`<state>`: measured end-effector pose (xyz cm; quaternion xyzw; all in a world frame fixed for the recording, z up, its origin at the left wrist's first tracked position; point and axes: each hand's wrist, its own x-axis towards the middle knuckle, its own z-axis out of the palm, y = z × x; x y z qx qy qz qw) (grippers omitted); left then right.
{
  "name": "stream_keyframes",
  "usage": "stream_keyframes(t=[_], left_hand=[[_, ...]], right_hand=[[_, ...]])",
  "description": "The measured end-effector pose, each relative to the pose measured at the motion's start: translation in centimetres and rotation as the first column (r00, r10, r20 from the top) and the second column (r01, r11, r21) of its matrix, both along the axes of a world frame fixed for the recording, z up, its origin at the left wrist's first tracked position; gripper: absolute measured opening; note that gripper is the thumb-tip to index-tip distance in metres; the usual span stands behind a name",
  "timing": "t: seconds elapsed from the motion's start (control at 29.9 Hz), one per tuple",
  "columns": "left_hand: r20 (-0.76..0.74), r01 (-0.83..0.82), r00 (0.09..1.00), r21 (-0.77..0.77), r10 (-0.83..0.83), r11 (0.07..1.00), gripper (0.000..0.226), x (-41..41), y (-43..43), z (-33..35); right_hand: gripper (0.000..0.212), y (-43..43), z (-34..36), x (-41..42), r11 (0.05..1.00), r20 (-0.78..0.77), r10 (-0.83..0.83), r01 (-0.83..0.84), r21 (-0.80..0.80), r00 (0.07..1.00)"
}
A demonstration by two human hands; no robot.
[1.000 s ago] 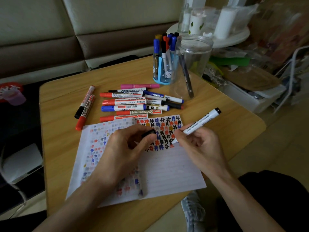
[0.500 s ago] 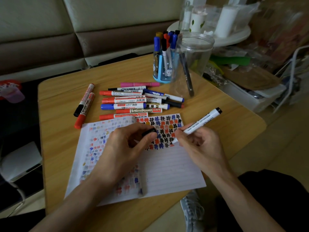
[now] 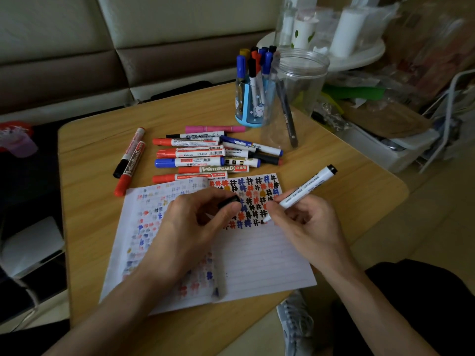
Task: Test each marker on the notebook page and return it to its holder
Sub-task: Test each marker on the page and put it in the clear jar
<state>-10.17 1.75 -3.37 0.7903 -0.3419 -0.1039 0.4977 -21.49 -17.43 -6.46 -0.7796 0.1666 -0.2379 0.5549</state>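
An open notebook [image 3: 259, 263] lies on the wooden table [image 3: 341, 199], its right page covered at the top with black, red and blue hash marks. My right hand [image 3: 305, 227] grips a white marker [image 3: 305, 188] with a black end, its tip down on the page beside the last marks. My left hand [image 3: 190, 227] rests on the notebook and pinches the marker's black cap [image 3: 228, 201]. Several red, blue, black and pink markers [image 3: 200, 158] lie in a pile beyond the notebook. A blue holder [image 3: 246, 109] at the back stands full of markers.
A clear plastic jar [image 3: 295, 98] with one dark pen leaning inside stands right of the holder. Two more markers [image 3: 129, 160] lie apart at the left. A sofa runs behind the table; cluttered shelves and a white round tray [image 3: 359, 57] fill the right.
The marker tip has shifted slightly on the page; both hands stay almost where they were. The view has tilted a little.
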Motion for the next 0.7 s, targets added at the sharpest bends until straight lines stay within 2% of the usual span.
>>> stream_keyframes(t=[0.23,0.47,0.63,0.7], left_hand=[[0.005,-0.009,1.000,-0.002,0.009,1.000,0.030,0.01,-0.05,-0.11],[0.021,-0.015,1.000,0.002,0.015,1.000,0.034,0.06,-0.17,-0.15],[0.028,-0.021,0.999,-0.002,0.021,1.000,0.030,-0.01,-0.16,-0.05],[0.036,-0.019,0.999,0.001,0.019,1.000,0.030,-0.02,-0.15,0.01]], right_hand=[[0.003,-0.25,0.00,-0.01,0.997,0.032,-0.052,0.050,0.051,0.998],[0.004,0.02,0.01,0.04,1.000,-0.011,-0.005,0.005,-0.014,1.000],[0.003,-0.17,0.05,0.03,0.996,0.011,-0.053,0.052,0.074,0.999],[0.002,-0.20,0.00,0.03,0.997,0.007,-0.054,0.053,0.060,0.999]])
